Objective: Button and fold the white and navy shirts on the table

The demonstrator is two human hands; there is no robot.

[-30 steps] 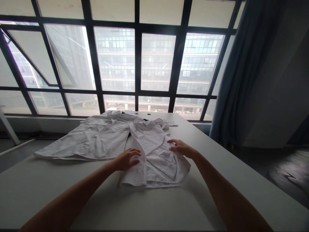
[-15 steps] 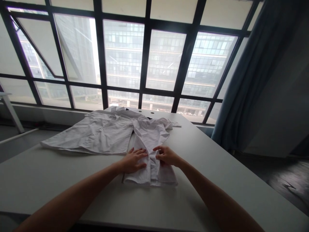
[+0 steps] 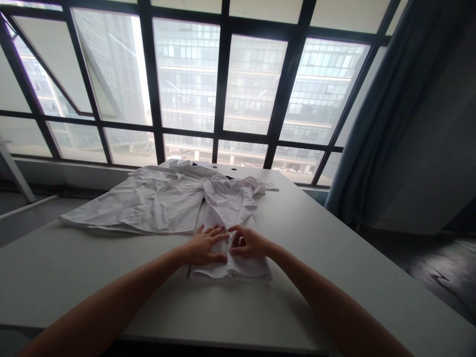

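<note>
A white shirt (image 3: 230, 203) lies lengthwise on the white table, its front edges running down the middle toward me. My left hand (image 3: 208, 246) lies flat on the shirt's left front near the hem, fingers spread. My right hand (image 3: 248, 242) is on the right front beside it, fingers curled at the front edge, which it holds against the left front. The fingertips of both hands nearly meet. Some cloth under the right palm is hidden. Left of this shirt, a wider piece of white clothing (image 3: 148, 203) lies spread out and wrinkled.
The white table (image 3: 148, 297) runs away toward large black-framed windows (image 3: 188, 74). More white fabric (image 3: 255, 185) and small dark round spots (image 3: 234, 169) are at the far end. A blue-grey curtain (image 3: 357, 148) hangs on the right. Another white table leg (image 3: 17, 171) stands at left.
My right hand has moved left, bringing the shirt's right front edge against the left one; the gap between them has closed. My left hand stays flat in about the same place.
</note>
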